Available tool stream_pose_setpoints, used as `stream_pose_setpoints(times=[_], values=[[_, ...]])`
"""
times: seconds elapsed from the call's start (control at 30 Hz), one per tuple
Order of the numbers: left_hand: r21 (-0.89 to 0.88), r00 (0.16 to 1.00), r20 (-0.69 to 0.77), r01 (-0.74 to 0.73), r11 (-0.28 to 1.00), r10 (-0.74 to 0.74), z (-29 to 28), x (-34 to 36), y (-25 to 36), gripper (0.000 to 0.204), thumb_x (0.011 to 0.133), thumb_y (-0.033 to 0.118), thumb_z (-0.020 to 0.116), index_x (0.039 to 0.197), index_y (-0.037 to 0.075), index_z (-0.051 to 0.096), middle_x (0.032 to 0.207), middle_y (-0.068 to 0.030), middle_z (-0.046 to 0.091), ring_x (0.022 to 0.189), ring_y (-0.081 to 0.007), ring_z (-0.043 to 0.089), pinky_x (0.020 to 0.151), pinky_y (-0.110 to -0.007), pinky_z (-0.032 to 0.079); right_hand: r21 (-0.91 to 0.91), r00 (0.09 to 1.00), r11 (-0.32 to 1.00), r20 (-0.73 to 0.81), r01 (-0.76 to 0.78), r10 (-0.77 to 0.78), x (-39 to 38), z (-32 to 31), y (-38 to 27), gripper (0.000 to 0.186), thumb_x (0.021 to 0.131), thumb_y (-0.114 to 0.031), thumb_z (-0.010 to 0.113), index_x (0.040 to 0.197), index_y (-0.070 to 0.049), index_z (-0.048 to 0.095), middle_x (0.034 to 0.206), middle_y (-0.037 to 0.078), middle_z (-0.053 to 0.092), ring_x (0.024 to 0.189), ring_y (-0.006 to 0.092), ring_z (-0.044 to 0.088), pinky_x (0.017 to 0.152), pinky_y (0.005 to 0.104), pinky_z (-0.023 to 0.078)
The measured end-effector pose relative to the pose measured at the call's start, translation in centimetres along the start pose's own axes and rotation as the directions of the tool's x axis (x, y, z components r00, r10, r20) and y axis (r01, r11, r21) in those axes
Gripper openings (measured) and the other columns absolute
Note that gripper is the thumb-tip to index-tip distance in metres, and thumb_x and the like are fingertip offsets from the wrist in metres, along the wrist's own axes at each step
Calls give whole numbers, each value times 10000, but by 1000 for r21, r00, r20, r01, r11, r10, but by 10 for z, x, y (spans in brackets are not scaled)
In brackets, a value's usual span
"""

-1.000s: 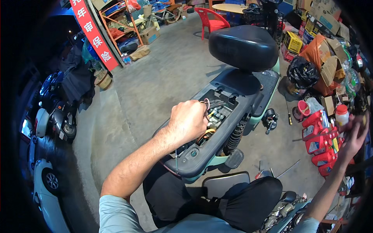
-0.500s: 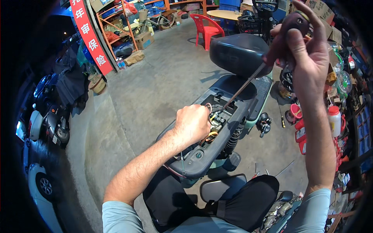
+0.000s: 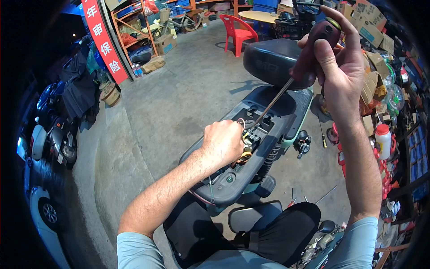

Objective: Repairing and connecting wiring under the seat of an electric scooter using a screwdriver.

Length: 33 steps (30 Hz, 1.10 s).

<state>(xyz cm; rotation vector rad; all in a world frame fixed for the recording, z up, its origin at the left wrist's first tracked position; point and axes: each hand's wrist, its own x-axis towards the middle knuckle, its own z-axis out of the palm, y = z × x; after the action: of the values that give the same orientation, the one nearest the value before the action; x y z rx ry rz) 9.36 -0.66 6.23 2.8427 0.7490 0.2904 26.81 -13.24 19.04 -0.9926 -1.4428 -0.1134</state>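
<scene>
My right hand [image 3: 344, 74] is wrapped round the dark red handle of a long screwdriver [image 3: 278, 95], held high on the right. Its thin shaft slants down to the left into the opened body of a scooter [image 3: 219, 187]; the tip is lost among the parts there. At the left side of that opening, my left hand [image 3: 222, 140] is closed, back of the hand upward. A loop of thin wire [image 3: 242, 122] shows beside its knuckles, but what the fingers grip is hidden. Beneath the tool lie metal engine parts and a yellow-orange loop [image 3: 245, 157]. The black seat [image 3: 266, 65] is tipped up behind.
A yellow-handled screwdriver [image 3: 324, 141] and a black part [image 3: 303, 142] lie on the floor to the right. Bottles, boxes and red containers crowd the right side. A red chair [image 3: 238, 35] stands farther back. Black padding [image 3: 255, 216] sits between my knees.
My right hand and the screwdriver have shifted left and slightly down, with the shaft still in the opening. The left hand has stayed nearly in place.
</scene>
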Motion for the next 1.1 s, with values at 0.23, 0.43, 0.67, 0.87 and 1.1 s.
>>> stream_pose_setpoints(times=[0.23, 0.43, 0.67, 0.87, 1.1], values=[[14, 999, 43, 10, 1000, -11, -1, 0, 1, 199, 839, 159, 631, 825, -31, 685, 838, -231, 703, 861, -399, 714, 787, -519, 571, -75, 1000, 997, 0, 25, -25, -1, -2, 6, 493, 1053, -233, 567, 1502, -138, 386, 1017, 89, 706, 712, 143, 723, 564, 207, 567], [10, 999, 37, 12, 1000, -13, -2, 0, 2, 186, 836, 151, 633, 829, -27, 687, 841, -227, 704, 866, -395, 714, 795, -518, 571, -86, 1000, 996, -18, 17, -19, -2, 1, 7, 500, 1050, -248, 573, 1505, -156, 386, 1009, 77, 710, 722, 134, 728, 525, 183, 532], [-6, 999, 40, 4, 1000, -4, 0, 0, -1, 185, 847, 155, 632, 828, -19, 688, 840, -224, 702, 865, -391, 713, 791, -515, 568, -103, 1000, 995, -27, -2, -1, -1, 1, 7, 504, 1048, -240, 580, 1506, -161, 387, 1007, 72, 714, 729, 118, 723, 515, 167, 512], [5, 999, 44, 5, 1000, -6, -1, 0, 1, 200, 854, 171, 644, 817, -22, 683, 830, -224, 700, 860, -390, 713, 785, -514, 568, -101, 1000, 995, -23, -18, 16, -1, -1, 5, 487, 1057, -234, 562, 1505, -156, 389, 998, 67, 714, 715, 99, 712, 502, 154, 479], [-4, 999, 43, 17, 1000, -16, -2, -1, 0, 180, 847, 149, 630, 813, -19, 685, 820, -222, 699, 853, -391, 714, 782, -512, 567, -44, 999, 998, -10, -32, 32, -3, 5, 1, 487, 1061, -245, 557, 1499, -116, 387, 993, 72, 705, 690, 87, 694, 499, 151, 468]])
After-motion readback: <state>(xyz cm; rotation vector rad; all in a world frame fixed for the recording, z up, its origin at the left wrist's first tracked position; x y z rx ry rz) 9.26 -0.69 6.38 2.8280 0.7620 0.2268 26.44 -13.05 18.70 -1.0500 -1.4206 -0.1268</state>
